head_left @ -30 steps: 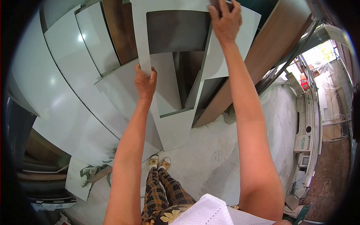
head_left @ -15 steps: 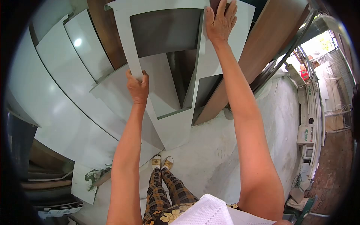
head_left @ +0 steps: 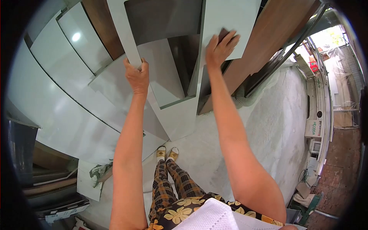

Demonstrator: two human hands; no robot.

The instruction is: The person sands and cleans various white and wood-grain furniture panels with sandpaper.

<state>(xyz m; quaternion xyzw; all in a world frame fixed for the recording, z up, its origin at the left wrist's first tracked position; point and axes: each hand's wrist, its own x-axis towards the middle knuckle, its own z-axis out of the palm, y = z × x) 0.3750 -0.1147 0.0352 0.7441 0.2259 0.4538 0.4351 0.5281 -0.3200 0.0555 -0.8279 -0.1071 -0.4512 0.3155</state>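
Observation:
A tall pale grey panel (head_left: 178, 119) with a large rectangular cutout stands upright in front of me. My left hand (head_left: 137, 75) is wrapped round the narrow left strip of its frame. On the panel's wide right part lies my right hand (head_left: 221, 49), with a small dark brown block (head_left: 223, 33) under its fingers, pressed against the pale surface. The fingers of that hand partly hide the block.
Large pale panels (head_left: 57, 90) lean at the left. A long brown board (head_left: 268, 36) stands behind the frame at the right. Stacked boards (head_left: 53, 188) lie lower left. A ribbed hose (head_left: 244, 99) rests on the concrete floor (head_left: 245, 130). Boxes (head_left: 313, 128) line the right side.
My right hand has slid down and slightly left over the panel with the block. My left hand still grips the frame, which appears a little higher in view.

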